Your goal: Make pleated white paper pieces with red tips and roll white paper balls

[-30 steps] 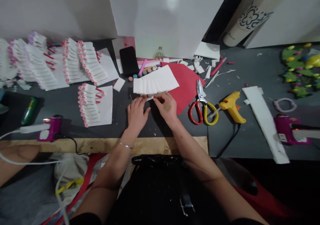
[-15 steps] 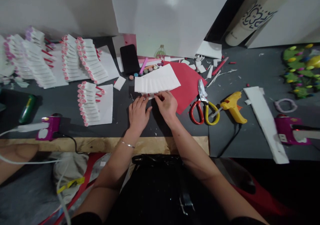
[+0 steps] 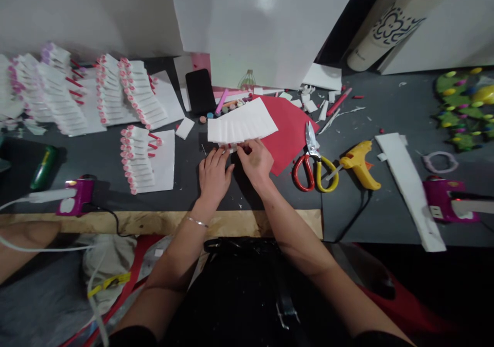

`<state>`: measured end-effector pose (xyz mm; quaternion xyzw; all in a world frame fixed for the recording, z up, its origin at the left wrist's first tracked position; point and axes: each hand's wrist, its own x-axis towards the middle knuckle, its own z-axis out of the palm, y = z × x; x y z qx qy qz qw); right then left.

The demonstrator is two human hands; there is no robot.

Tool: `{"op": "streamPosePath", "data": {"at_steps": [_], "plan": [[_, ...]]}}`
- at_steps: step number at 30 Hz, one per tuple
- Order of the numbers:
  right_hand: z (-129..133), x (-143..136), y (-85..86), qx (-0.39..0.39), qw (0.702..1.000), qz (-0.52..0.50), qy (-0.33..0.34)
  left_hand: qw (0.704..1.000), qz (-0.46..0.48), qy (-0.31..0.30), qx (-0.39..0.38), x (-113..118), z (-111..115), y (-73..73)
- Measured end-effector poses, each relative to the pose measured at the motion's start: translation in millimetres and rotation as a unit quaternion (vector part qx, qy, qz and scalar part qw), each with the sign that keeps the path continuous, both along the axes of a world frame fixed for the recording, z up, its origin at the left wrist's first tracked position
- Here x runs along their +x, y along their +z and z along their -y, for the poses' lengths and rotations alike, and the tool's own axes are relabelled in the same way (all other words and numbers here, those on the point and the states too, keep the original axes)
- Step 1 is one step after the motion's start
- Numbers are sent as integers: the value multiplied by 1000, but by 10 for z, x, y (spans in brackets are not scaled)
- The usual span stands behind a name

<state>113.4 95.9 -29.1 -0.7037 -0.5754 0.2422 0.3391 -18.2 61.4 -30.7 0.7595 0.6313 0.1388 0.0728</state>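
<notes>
A white sheet with folded, ridged strips (image 3: 242, 120) lies in front of me, partly over a red sheet (image 3: 287, 131). Along its near edge is a small white strip with red on it (image 3: 232, 149). My left hand (image 3: 214, 174) lies flat with fingers stretched out, fingertips resting at the strip's left end. My right hand (image 3: 255, 161) is closed in a pinch at the strip's right end; its fingertips partly hide what they hold. Scissors (image 3: 312, 156) with one red and one yellow handle lie right of the red sheet, beside a yellow glue gun (image 3: 362, 165).
Ridged white pieces with pink ends (image 3: 139, 161) stand in groups at left. A black phone (image 3: 199, 90) lies behind my hands. Plugged purple power blocks (image 3: 76, 196) sit at both sides. A white bottle (image 3: 389, 25) leans at back right. Another person's arm (image 3: 27, 244) shows at lower left.
My right hand has shifted very slightly to the left along the strip. My left hand and the sheets stay in place.
</notes>
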Motion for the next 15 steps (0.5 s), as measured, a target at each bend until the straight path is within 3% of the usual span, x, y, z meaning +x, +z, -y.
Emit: {"op": "streamPosePath", "data": {"at_steps": [15], "plan": [[-7,9,-28,4,1000,17,13,1000,-8,1,3,18,5,-7]]}}
